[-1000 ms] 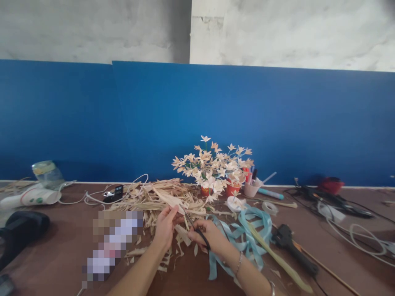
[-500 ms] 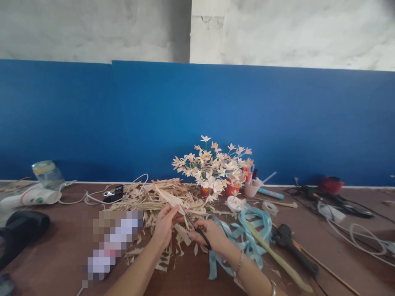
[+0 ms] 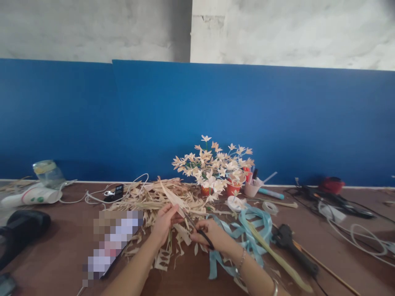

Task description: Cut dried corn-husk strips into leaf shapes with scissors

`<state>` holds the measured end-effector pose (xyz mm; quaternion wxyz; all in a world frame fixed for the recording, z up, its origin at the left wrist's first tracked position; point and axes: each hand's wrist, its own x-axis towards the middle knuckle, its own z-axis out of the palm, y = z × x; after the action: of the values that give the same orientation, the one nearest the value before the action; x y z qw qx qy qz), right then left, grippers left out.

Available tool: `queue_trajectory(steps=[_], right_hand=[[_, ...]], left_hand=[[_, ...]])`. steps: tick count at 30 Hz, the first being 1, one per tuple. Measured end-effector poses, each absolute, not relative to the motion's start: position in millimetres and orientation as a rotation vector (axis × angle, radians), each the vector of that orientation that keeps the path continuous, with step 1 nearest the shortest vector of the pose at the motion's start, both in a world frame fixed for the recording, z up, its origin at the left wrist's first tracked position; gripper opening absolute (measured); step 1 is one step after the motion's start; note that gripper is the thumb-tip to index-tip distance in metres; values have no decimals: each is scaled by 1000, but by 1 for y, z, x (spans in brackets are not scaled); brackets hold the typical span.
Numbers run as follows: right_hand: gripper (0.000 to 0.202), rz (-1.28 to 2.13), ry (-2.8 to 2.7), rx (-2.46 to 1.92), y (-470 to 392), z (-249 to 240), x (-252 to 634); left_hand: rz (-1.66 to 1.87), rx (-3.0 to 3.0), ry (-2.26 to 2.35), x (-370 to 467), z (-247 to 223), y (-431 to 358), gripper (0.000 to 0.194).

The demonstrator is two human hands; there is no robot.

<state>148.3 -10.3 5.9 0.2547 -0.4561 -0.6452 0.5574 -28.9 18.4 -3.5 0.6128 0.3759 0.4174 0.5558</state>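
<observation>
Between thumb and fingers, my left hand (image 3: 166, 222) pinches a pale dried corn husk (image 3: 172, 197), which points up and away. My right hand (image 3: 211, 235) grips black-handled scissors (image 3: 203, 235), their blades reaching left to the husk's lower edge. How far the blades are apart is too small to tell. Beneath and beyond both hands spreads a heap of dried husks (image 3: 138, 201), with cut scraps (image 3: 163, 260) in front. Light blue ribbon (image 3: 256, 230) lies tangled just right of my right hand.
Husk flowers (image 3: 212, 164) stand in red pots behind the heap. On the right lie a black glue gun (image 3: 293, 248), a tape roll (image 3: 270, 207) and white cables (image 3: 358, 236). At left are a paper cup (image 3: 38, 195), a glass jar (image 3: 49, 174) and a blurred-out phone-like object (image 3: 112, 246).
The husk in my left hand has turned more upright, its tip shifting slightly. My right hand and the scissors have moved a little to the right.
</observation>
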Motion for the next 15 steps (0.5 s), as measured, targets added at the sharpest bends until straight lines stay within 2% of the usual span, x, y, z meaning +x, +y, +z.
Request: queue_trajectory(steps=[15], right_hand=[[22, 1497, -1897, -1290, -9, 10, 155]], left_hand=[[1241, 1065, 1184, -36, -3, 20, 30]])
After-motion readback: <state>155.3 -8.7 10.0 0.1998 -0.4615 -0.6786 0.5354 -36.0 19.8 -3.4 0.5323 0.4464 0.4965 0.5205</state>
